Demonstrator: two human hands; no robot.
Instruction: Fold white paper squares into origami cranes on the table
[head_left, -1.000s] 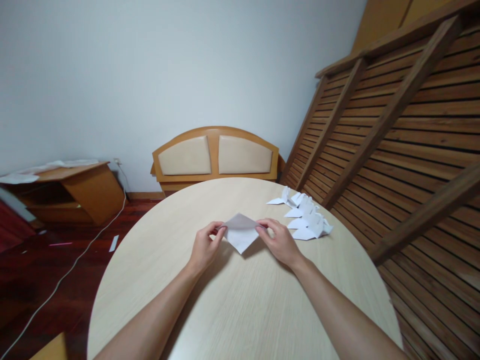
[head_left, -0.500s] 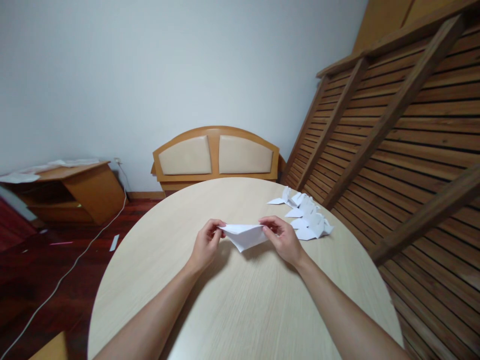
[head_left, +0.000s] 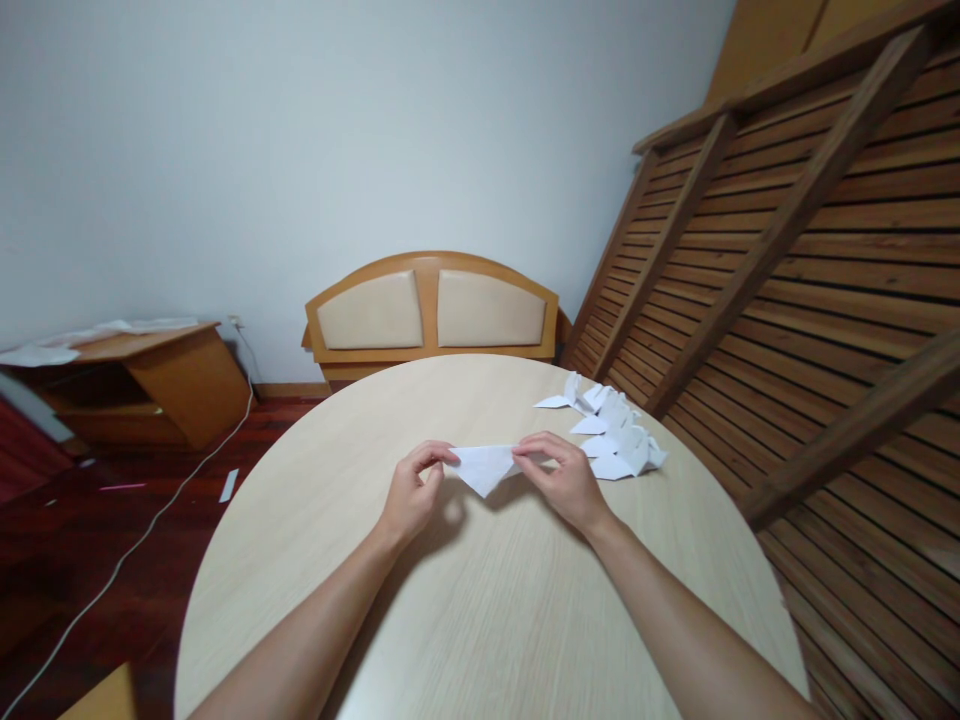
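Observation:
A folded sheet of white paper [head_left: 484, 468] is held between my two hands, just above the table, its lower point hanging down toward me. My left hand [head_left: 415, 490] pinches its left upper corner between thumb and fingers. At the right end of the top edge, my right hand [head_left: 561, 478] has the paper pinched in the same way. Beyond my right hand lies a group of several folded white paper figures [head_left: 619, 435], overlapping one another near the table's right rim.
The round pale wooden table [head_left: 480, 620] fills the foreground. A padded headboard [head_left: 431, 305] stands behind it against the wall. Slatted wooden panels [head_left: 810, 300] lean along the right. To the left are a low cabinet [head_left: 172, 390] and a white cable [head_left: 161, 515] on the dark floor.
The paper's top fold has been brought flatter, so it now shows a smaller, downward-pointing triangle. My fingers have shifted slightly along its upper edge, both hands still gripping it.

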